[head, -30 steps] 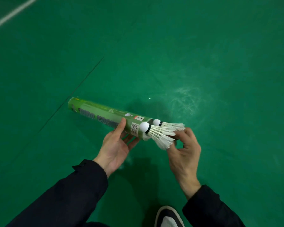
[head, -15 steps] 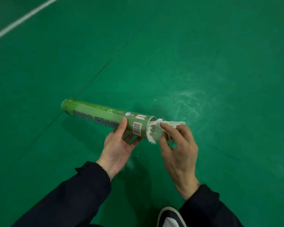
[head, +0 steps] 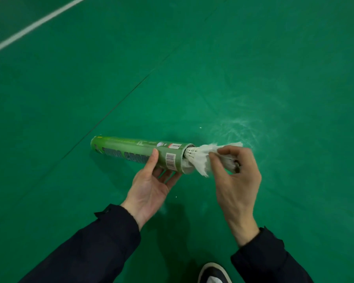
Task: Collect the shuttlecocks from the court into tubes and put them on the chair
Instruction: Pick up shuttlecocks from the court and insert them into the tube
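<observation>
Left hand (head: 151, 186) grips the tube (head: 139, 154); right hand (head: 233, 176) pinches shuttlecocks (head: 200, 160) half in; the chair is not in sight.

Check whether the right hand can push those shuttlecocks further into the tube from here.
Probably yes. The right hand already pinches the shuttlecocks by their feathers at the tube mouth, cork end just inside, and the left hand steadies the tube. Nothing visible blocks the opening.

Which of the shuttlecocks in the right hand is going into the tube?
The nearer, lower shuttlecock: its cork end sits in the mouth of the green tube. The other shuttlecock lies outside, above the right hand fingers.
</observation>
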